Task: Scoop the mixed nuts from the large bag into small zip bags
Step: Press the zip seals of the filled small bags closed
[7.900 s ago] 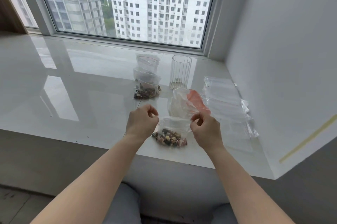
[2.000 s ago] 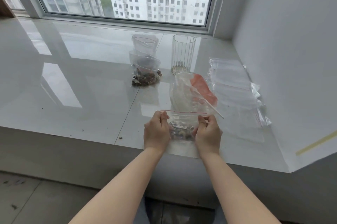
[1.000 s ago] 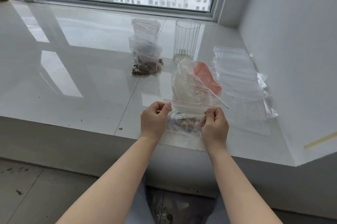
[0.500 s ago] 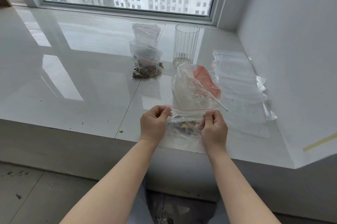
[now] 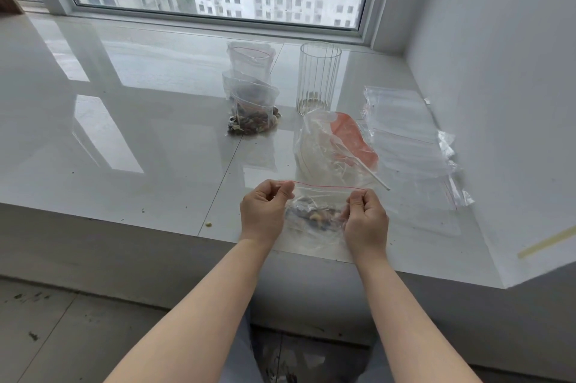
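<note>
Zip bag point(image 5: 318, 214) w/ nuts, 6 o'clock, sill edge.
L hand point(image 5: 265, 211) + R hand point(image 5: 366, 220) pinch top corners, likely pulling the seal taut to close.

The small zip bag point(image 5: 321, 214) is clear plastic with a thin red line along the zip edge, and the nuts point(image 5: 314, 216) inside look brown, dark and pale cream, though they're blurry through the plastic so hard to say more. The big bag point(image 5: 327, 145) is see-through and whitish with an orange-red patch on one side. A white stick-like handle point(image 5: 371, 175) pokes out of it. The glass point(image 5: 318, 80) is clear with vertical ribs all round. The filled bags point(image 5: 249, 99) are clear, showing brown and reddish nuts, red zip lines too. The spare bags point(image 5: 405, 133) are clear. The sill point(image 5: 124, 133) is glossy white tile with thin grey seams.
</note>
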